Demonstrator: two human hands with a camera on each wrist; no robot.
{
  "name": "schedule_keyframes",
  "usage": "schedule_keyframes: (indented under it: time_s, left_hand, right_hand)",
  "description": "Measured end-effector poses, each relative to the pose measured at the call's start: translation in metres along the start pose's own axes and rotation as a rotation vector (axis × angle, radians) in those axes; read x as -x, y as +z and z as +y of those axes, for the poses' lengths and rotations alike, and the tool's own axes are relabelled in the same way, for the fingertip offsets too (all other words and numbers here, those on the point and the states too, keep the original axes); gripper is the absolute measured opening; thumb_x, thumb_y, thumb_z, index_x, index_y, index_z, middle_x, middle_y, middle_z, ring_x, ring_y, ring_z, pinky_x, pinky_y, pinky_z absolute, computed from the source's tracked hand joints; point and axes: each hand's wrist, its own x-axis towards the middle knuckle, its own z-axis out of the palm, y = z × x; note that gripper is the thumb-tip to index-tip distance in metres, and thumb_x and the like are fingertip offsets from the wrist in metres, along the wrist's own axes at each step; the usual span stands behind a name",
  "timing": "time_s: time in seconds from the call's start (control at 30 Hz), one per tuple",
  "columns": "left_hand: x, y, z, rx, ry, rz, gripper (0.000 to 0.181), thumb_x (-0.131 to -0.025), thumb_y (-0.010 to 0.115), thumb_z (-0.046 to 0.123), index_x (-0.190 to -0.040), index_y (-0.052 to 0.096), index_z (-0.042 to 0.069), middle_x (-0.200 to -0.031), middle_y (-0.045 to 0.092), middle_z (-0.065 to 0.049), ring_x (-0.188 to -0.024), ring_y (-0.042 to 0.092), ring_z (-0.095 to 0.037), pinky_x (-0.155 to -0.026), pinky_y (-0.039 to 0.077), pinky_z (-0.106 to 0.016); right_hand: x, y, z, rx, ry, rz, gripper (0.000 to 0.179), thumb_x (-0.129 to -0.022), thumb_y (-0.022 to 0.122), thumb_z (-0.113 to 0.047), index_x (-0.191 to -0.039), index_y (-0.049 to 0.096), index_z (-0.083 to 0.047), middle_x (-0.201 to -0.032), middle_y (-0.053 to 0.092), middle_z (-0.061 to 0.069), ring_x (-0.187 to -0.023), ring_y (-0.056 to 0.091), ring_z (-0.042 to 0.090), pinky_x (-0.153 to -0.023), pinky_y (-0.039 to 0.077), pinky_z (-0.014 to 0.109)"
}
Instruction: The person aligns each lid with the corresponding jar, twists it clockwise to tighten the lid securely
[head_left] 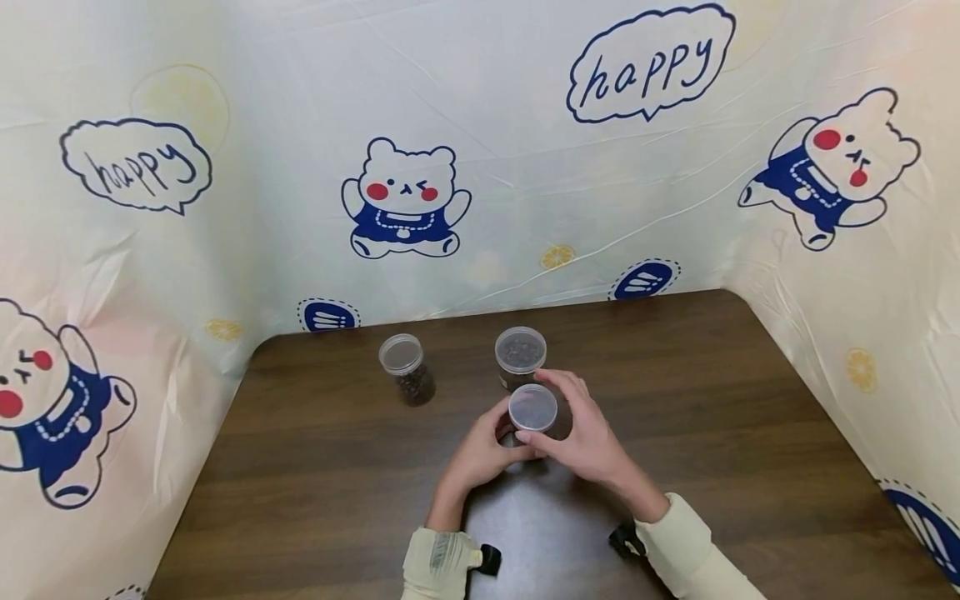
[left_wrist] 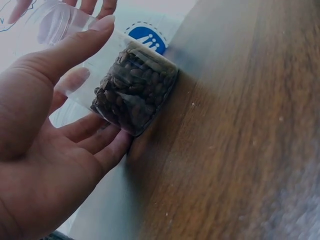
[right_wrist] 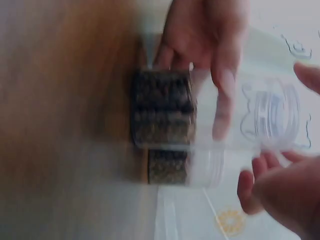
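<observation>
A clear, lidded plastic jar of coffee beans (left_wrist: 135,90) stands upright on the table. My left hand (head_left: 483,450) grips its body, the thumb on one side and fingers round the other. Around the jar's translucent lid (head_left: 533,407) my right hand (head_left: 588,437) is spread, thumb and fingers at opposite sides. In the right wrist view, a gap shows between the right thumb (right_wrist: 307,76) and the lid's rim; that view is blurred. Close behind stands a second lidded jar (head_left: 521,350) with dark contents, partly hidden by the right fingers.
A third clear jar (head_left: 408,375), holding dark beans, is at the back left of the brown wooden table (head_left: 322,475). Printed cloth (head_left: 510,192) with bears hangs behind the table and along both sides. Black straps (head_left: 628,540) with small devices sit at the wrists.
</observation>
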Motion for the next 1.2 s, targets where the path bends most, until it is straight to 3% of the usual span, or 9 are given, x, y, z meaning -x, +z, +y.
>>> schedule_keyframes:
  time_s: [0.1, 0.2, 0.5, 0.63, 0.73, 0.83, 1.0, 1.2]
  left_hand:
    - [0.0, 0.0, 0.0, 0.003, 0.001, -0.005, 0.078, -0.085, 0.09, 0.016, -0.152, 0.052, 0.026, -0.148, 0.062, -0.001, -0.136, 0.06, -0.021, -0.114, 0.048, -0.03]
    - [0.0, 0.0, 0.0, 0.001, 0.001, -0.002, 0.077, -0.084, 0.091, 0.018, -0.151, 0.053, 0.028, -0.145, 0.063, -0.001, -0.134, 0.061, -0.02, -0.113, 0.049, -0.03]
    - [0.0, -0.001, 0.002, -0.059, -0.025, 0.018, 0.077, -0.087, 0.088, 0.019, -0.153, 0.051, 0.027, -0.15, 0.061, -0.001, -0.139, 0.057, -0.022, -0.118, 0.046, -0.04]
    - [0.0, -0.001, 0.001, -0.091, -0.019, 0.021, 0.076, -0.087, 0.088, 0.019, -0.153, 0.052, 0.027, -0.147, 0.064, -0.001, -0.134, 0.061, -0.022, -0.113, 0.049, -0.038]
    - [0.0, -0.001, -0.001, -0.07, -0.017, 0.012, 0.075, -0.087, 0.088, 0.017, -0.153, 0.052, 0.024, -0.148, 0.063, -0.003, -0.135, 0.061, -0.023, -0.112, 0.049, -0.032]
    - [0.0, -0.001, -0.001, -0.036, -0.011, 0.006, 0.075, -0.087, 0.087, 0.014, -0.153, 0.052, 0.02, -0.15, 0.061, -0.007, -0.14, 0.058, -0.026, -0.115, 0.048, -0.03]
    - [0.0, 0.0, 0.0, -0.01, -0.013, -0.008, 0.078, -0.086, 0.089, 0.019, -0.153, 0.051, 0.026, -0.151, 0.06, -0.001, -0.141, 0.057, -0.023, -0.118, 0.046, -0.035]
    - [0.0, -0.001, 0.001, -0.009, -0.034, -0.011, 0.079, -0.084, 0.091, 0.022, -0.152, 0.052, 0.033, -0.148, 0.061, 0.005, -0.139, 0.058, -0.016, -0.117, 0.047, -0.035]
  right_hand:
    - [-0.003, -0.006, 0.004, -0.019, -0.056, -0.049, 0.079, -0.082, 0.093, -0.024, -0.15, 0.054, -0.016, -0.144, 0.061, 0.002, -0.131, 0.051, 0.019, -0.11, 0.044, 0.039]
    - [-0.005, -0.007, 0.007, -0.02, -0.076, -0.045, 0.077, -0.081, 0.093, -0.022, -0.148, 0.056, -0.018, -0.141, 0.064, 0.001, -0.129, 0.052, 0.016, -0.109, 0.043, 0.032]
    - [0.003, 0.017, -0.006, 0.098, 0.059, 0.159, 0.074, -0.076, 0.097, -0.035, -0.137, 0.063, -0.013, -0.127, 0.058, 0.007, -0.117, 0.056, 0.025, -0.098, 0.049, 0.044]
    - [0.005, 0.023, -0.01, 0.142, 0.078, 0.2, 0.076, -0.075, 0.096, -0.04, -0.136, 0.062, -0.009, -0.127, 0.056, 0.009, -0.117, 0.053, 0.029, -0.096, 0.046, 0.047]
    - [0.005, 0.018, -0.006, 0.116, 0.036, 0.167, 0.083, -0.073, 0.098, -0.036, -0.141, 0.058, -0.009, -0.134, 0.056, 0.01, -0.121, 0.05, 0.027, -0.098, 0.044, 0.045]
    - [0.003, 0.008, 0.001, 0.051, -0.025, 0.085, 0.088, -0.074, 0.097, -0.027, -0.148, 0.052, -0.009, -0.142, 0.056, 0.011, -0.128, 0.048, 0.025, -0.104, 0.042, 0.045]
    - [-0.001, -0.005, 0.008, -0.014, -0.053, -0.049, 0.082, -0.081, 0.093, -0.023, -0.152, 0.052, -0.016, -0.146, 0.059, 0.004, -0.131, 0.046, 0.018, -0.11, 0.042, 0.045]
    - [-0.003, -0.006, 0.01, -0.009, -0.061, -0.053, 0.075, -0.083, 0.092, -0.024, -0.149, 0.056, -0.021, -0.142, 0.063, 0.006, -0.128, 0.048, 0.016, -0.109, 0.042, 0.04]
